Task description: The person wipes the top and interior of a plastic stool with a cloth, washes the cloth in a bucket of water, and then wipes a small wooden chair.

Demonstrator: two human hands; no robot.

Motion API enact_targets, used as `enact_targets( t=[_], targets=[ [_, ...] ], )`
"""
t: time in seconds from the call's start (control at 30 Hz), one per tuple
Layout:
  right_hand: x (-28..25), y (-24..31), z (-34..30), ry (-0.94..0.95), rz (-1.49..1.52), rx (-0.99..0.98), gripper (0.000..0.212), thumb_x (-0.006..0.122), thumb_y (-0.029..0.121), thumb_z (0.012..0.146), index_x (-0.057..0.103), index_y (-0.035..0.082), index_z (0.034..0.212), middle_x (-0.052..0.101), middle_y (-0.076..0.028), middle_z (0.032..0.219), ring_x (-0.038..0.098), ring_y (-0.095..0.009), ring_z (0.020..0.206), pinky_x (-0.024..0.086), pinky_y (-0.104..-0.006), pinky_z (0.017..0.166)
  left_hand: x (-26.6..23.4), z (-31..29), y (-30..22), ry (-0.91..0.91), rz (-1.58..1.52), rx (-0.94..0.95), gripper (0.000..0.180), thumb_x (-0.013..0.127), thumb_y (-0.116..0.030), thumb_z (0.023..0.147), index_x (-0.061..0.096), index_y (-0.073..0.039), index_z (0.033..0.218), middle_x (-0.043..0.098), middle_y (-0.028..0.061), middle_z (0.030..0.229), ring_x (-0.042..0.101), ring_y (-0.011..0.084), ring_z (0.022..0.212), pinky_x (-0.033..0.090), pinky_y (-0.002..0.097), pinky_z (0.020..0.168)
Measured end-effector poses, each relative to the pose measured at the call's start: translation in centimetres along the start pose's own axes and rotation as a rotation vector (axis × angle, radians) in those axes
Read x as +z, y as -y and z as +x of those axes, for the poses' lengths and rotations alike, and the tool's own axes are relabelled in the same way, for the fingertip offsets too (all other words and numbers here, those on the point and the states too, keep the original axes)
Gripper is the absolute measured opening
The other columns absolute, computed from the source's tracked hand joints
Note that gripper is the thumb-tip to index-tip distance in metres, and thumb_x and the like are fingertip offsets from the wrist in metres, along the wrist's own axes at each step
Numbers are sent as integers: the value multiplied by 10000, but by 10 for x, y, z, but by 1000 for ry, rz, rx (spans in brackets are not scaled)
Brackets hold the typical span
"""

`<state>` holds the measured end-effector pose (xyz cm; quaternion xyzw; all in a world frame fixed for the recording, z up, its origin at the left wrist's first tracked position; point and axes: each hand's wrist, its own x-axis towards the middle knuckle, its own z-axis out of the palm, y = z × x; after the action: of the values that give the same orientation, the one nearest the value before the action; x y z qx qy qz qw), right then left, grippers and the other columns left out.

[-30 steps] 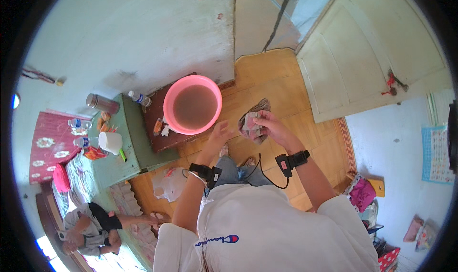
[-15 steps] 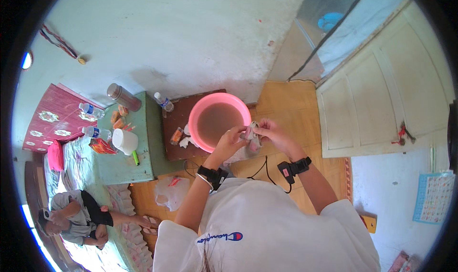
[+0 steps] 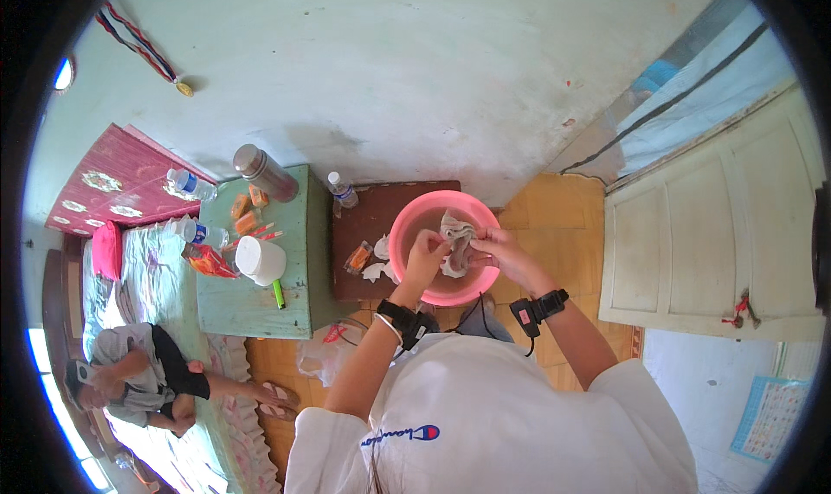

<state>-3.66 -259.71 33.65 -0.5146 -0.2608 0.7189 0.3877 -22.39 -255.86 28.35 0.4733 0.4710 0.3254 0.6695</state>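
A crumpled pale cloth (image 3: 456, 232) with greyish-pink patches hangs over a pink basin (image 3: 413, 215) of murky water. My left hand (image 3: 427, 253) is closed in a pinch at the cloth's left edge. My right hand (image 3: 506, 253) grips its right side between thumb and fingers. The cloth's lower folds hang between my hands, close over the water; whether they touch it I cannot tell. Each of my wrists wears a black strapped device.
The basin stands on a low brown table (image 3: 363, 208) beside crumpled tissues (image 3: 377, 271) and a small orange packet (image 3: 358, 258). To the left, a green cabinet (image 3: 303, 308) bears a thermos (image 3: 264, 172), a white tub (image 3: 260, 260) and snacks. A person (image 3: 147, 373) sits on the bed, holding a phone.
My hands and the cloth have come over the basin from its near right side. The cloth, bunched before, is now more spread out. My view has shifted, too.
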Motion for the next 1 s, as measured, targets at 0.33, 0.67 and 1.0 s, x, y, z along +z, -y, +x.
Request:
enact_targets(
  t=[0.33,0.67,1.0],
  targets=[
    [-3,1,36,91,50,79,193,631,263,864,564,91,919,599,-20,920,599,-105,838,521,-274,758,-2,6,-5,105,134,97,197,680,-147,821,567,-11,908,598,33,803,580,118,723,482,256,624],
    [-19,17,46,63,-188,107,212,666,242,835,554,98,943,586,-1,868,587,-87,765,503,-240,717,-3,6,-5,-2,-195,-153,69,595,-141,885,587,-74,872,580,-28,798,558,58,703,476,199,619],
    [-92,23,67,39,-407,58,189,569,203,875,552,93,1028,574,7,950,572,-96,824,487,-264,733,-38,2,3,-178,-331,-225,38,585,-133,881,600,-107,906,589,-27,839,545,56,735,428,196,611]
  ],
)
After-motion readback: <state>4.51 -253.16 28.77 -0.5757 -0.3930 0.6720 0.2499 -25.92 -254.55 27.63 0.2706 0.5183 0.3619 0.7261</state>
